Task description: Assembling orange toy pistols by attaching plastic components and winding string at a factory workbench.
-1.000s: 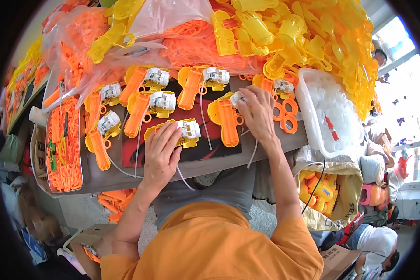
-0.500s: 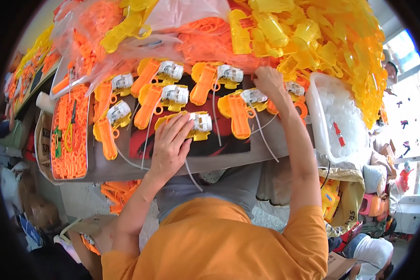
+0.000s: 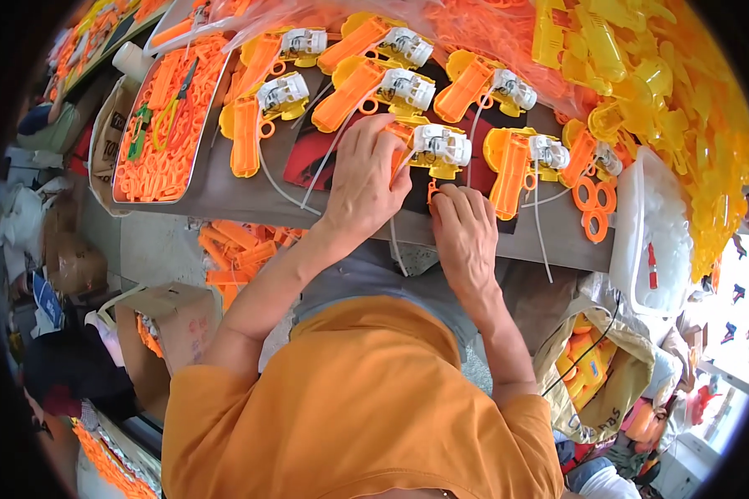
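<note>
A half-assembled toy gun [image 3: 443, 146] with an orange grip, a yellow shell and a white mechanism lies at the table's middle. My left hand [image 3: 364, 176] is closed over its orange grip, thumb along the near side. Just to the right, my right hand [image 3: 466, 234] pinches a small orange ring-ended part [image 3: 433, 190], mostly covered by the fingers. A thin white tube [image 3: 398, 249] hangs over the front edge below my left hand. Several similar toy guns lie around, such as one toy gun [image 3: 509, 170] to the right and another [image 3: 247, 137] to the left.
At the left stands a tray [image 3: 146, 201] of small orange parts, with pliers [image 3: 175, 108] on top. A white tub [image 3: 622, 224] of translucent pieces sits at the right, near loose orange rings [image 3: 594, 218]. Yellow shells [image 3: 691, 108] are heaped behind it. An open sack [image 3: 616, 399] stands below.
My right hand has come back from the far right parts to beside the middle toy gun, now with a small orange part. My left hand stays at that gun. The view has shifted.
</note>
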The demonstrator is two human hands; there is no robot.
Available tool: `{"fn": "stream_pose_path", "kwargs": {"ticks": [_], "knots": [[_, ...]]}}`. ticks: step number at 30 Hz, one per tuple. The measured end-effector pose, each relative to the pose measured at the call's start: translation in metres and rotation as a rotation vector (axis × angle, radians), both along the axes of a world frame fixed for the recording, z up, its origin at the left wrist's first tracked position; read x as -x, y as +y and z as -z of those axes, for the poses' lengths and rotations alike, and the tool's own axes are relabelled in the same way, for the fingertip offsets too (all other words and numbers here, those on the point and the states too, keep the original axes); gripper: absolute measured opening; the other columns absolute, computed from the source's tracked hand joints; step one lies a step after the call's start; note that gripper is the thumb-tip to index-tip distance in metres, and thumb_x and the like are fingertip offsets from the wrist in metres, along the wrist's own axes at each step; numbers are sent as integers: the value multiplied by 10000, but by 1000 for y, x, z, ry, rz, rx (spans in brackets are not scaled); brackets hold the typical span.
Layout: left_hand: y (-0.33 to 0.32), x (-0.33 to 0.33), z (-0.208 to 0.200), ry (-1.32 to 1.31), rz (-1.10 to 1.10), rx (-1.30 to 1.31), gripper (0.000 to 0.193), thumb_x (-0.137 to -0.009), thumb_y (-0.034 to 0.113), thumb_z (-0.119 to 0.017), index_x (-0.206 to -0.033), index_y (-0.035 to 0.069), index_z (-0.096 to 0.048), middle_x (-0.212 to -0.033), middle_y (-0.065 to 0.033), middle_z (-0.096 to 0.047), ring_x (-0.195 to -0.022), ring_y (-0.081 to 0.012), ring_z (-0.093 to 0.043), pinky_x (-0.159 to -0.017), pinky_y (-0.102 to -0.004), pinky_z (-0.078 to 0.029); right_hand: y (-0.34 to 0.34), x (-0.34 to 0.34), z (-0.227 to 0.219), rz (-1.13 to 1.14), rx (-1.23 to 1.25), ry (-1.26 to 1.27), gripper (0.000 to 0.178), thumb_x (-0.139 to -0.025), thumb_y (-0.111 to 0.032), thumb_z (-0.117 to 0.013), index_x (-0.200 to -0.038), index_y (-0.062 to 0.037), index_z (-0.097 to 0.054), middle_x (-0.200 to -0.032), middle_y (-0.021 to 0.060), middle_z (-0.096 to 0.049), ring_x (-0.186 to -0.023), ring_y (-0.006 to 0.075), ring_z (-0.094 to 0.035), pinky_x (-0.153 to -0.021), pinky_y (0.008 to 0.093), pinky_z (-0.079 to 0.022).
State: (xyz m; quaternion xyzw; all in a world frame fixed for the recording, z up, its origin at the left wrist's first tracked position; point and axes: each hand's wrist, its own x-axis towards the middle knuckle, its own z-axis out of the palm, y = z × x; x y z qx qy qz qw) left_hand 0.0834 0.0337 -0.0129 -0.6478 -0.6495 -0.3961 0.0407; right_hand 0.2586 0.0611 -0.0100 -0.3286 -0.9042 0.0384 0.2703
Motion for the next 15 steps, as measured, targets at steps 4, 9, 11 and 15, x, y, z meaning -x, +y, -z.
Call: {"fn": "stream_pose_path", "kwargs": {"ticks": [4,9,11,15], "knots": [[-4,16,-7,-36,85,41,236,-787,50,-685,-978,20,-549,-1200,-148,-567,-1120,-342,-533,-976,-447,-416,-9,-7,2,5,62,129,239,-761,-40,-726,-982,-52,-635,-1024,40,-666,-972,239,-601,-861,370,-430],[0,19,3,39,71,18,152,-879,112,-638,-973,24,-555,-1270,-154,-566,-1190,-344,-513,-1006,-447,-383,-12,7,-9,12,30,254,302,-742,-59,-759,-1022,-95,-654,-1024,16,-682,-942,212,-601,-881,360,-399],[-2,15,8,-3,39,-26,120,-897,109,-603,-979,40,-550,-1286,-152,-550,-1220,-332,-496,-1018,-450,-354,-6,21,-7,11,11,252,308,-742,-64,-760,-1030,-99,-655,-1028,12,-681,-944,211,-599,-884,362,-398],[0,13,11,-24,52,-35,136,-925,140,-589,-988,30,-538,-1293,-172,-550,-1214,-361,-488,-1020,-452,-361,-2,31,2,18,-41,231,294,-742,-88,-761,-1023,-105,-675,-1038,-5,-674,-949,199,-588,-899,365,-385]]}}
